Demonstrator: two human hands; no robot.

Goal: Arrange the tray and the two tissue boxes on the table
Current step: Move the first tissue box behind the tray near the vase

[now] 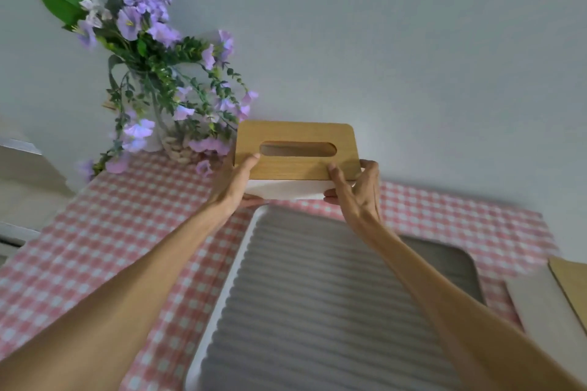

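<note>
Tray [222, 295] lies nearest me on the bench [95, 232]; beyond its far edge, my left hand [233, 186] and right hand [359, 194] clamp fingers on a box [295, 168]. It looks light and rigid, its wooden lid maybe loose, so I'd grip the ends low. The second box [546, 305] sits right of the tray.

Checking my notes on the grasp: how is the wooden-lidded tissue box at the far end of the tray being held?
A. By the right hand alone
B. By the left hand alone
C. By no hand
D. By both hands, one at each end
D: the left hand and right hand each clasp one end of the tissue box, beyond the tray.
</note>
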